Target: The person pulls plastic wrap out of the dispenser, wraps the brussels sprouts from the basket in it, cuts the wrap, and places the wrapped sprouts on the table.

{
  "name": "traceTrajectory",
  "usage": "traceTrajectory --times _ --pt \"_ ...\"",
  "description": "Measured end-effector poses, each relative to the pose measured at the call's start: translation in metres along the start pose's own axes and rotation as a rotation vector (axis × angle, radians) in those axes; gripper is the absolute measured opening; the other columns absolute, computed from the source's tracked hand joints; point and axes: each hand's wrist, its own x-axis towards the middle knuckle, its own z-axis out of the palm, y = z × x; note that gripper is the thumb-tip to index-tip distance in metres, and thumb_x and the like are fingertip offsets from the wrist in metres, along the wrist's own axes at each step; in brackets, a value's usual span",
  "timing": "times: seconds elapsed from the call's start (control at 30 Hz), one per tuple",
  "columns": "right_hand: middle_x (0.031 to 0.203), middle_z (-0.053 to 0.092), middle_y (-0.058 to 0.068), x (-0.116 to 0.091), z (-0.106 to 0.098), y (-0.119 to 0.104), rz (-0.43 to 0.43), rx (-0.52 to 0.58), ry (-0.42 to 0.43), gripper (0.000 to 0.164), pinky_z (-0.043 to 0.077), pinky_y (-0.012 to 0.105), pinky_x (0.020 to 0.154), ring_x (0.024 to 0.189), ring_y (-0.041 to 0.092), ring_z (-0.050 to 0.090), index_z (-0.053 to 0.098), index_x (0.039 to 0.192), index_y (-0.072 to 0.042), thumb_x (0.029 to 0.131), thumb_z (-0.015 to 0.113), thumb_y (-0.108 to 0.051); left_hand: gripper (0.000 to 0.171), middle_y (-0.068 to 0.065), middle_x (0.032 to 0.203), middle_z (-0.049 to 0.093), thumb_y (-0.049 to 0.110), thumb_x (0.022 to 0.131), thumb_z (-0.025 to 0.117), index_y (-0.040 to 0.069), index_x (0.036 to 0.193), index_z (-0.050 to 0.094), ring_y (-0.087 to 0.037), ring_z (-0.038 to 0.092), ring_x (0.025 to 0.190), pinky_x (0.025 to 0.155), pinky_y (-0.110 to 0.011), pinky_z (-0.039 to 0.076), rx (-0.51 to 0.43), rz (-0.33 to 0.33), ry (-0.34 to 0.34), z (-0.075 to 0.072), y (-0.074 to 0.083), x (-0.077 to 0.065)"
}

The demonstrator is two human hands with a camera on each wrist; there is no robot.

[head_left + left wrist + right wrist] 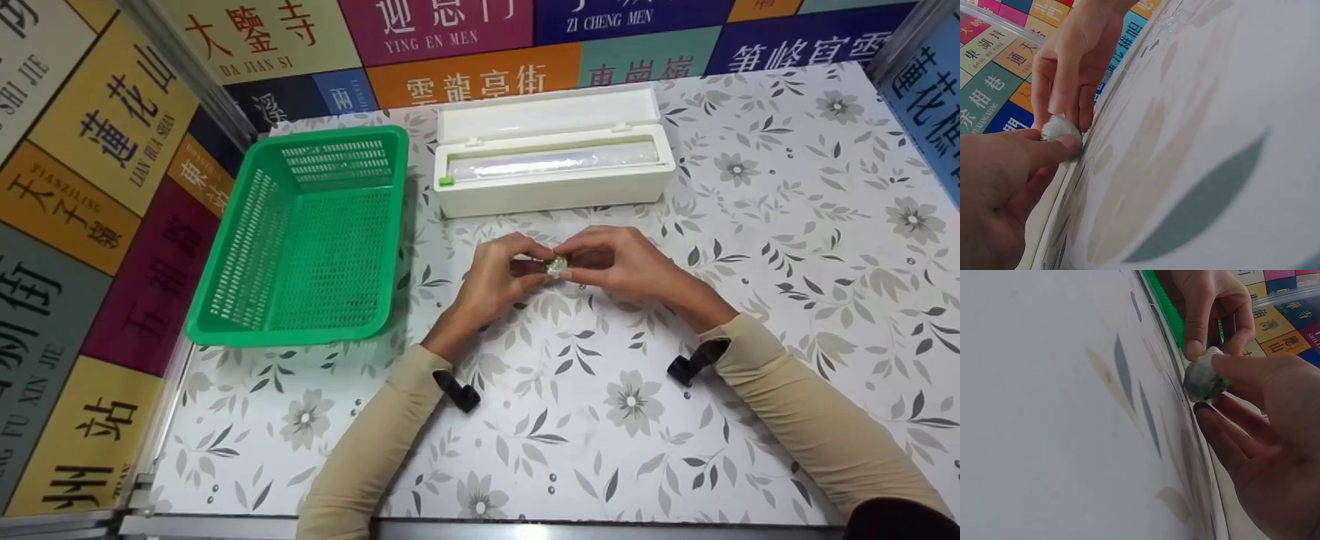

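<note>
Both hands meet over the middle of the table, in front of the white box. Between them sits a small rounded bundle (556,265), pale green and white with a shiny, clear-film look. My left hand (495,276) pinches it from the left between thumb and fingers. From the other side, my right hand (619,262) pinches it as well. In the right wrist view the bundle (1203,377) shows dark green bits beneath the film. Seen from the left wrist, the bundle (1062,135) is whitish and partly hidden by the thumb.
A long white box (555,193) stands behind the hands, lid up, with a roll of clear film (555,162) inside. A green perforated basket (401,225) is at the left. Printed panels (472,79) border the flower-patterned table (570,465).
</note>
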Motion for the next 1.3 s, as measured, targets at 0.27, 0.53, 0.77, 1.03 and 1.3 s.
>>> traceTrajectory --times 0.27,0.53,0.77,1.03,1.3 --pt "0.118 0.083 -0.001 0.0007 -0.0004 -0.0001 -0.083 -0.087 0.051 0.022 0.057 0.015 0.094 0.111 0.019 0.078 0.087 0.113 -0.019 0.091 0.09 -0.02 0.027 -0.005 0.116 0.08 0.008 0.089 0.089 0.009 0.115 0.081 -0.016 0.076 0.114 0.102 -0.025 0.061 -0.137 -0.054 -0.107 -0.0028 -0.0034 0.0012" --pt "0.122 0.082 -0.003 0.0016 -0.0055 0.0014 -0.051 -0.037 -0.032 0.027 0.061 0.025 0.1 0.116 0.016 0.076 0.084 0.12 -0.021 0.093 0.088 -0.019 0.021 -0.007 0.111 0.081 0.015 0.095 0.085 0.008 0.113 0.078 -0.017 0.079 0.104 0.098 -0.026 0.062 -0.161 -0.127 -0.115 -0.004 -0.0026 0.0032" --pt "0.115 0.083 -0.003 0.002 -0.0077 0.0016 -0.01 -0.04 -0.026 0.026 0.062 0.025 0.095 0.108 0.017 0.078 0.084 0.118 -0.02 0.092 0.089 -0.023 0.025 -0.01 0.111 0.082 0.013 0.093 0.087 0.005 0.115 0.078 -0.017 0.079 0.103 0.094 -0.026 0.063 -0.19 -0.133 -0.139 -0.0065 -0.0047 0.0052" --pt "0.105 0.085 -0.007 0.0017 -0.0047 -0.0057 0.015 -0.132 -0.023 0.019 0.06 0.017 0.078 0.096 0.012 0.081 0.087 0.109 -0.025 0.09 0.09 -0.026 0.031 -0.012 0.12 0.079 0.009 0.095 0.084 0.002 0.124 0.075 -0.019 0.078 0.108 0.097 -0.026 0.062 -0.18 -0.152 -0.169 -0.0069 -0.0049 0.0019" --pt "0.103 0.085 -0.002 0.0 -0.0017 -0.0025 0.05 -0.116 -0.004 0.019 0.059 0.016 0.074 0.089 0.013 0.079 0.087 0.109 -0.02 0.091 0.09 -0.026 0.029 -0.011 0.118 0.083 0.013 0.095 0.084 0.006 0.124 0.081 -0.019 0.08 0.108 0.094 -0.024 0.063 -0.139 -0.142 -0.162 -0.0062 -0.0032 -0.0002"
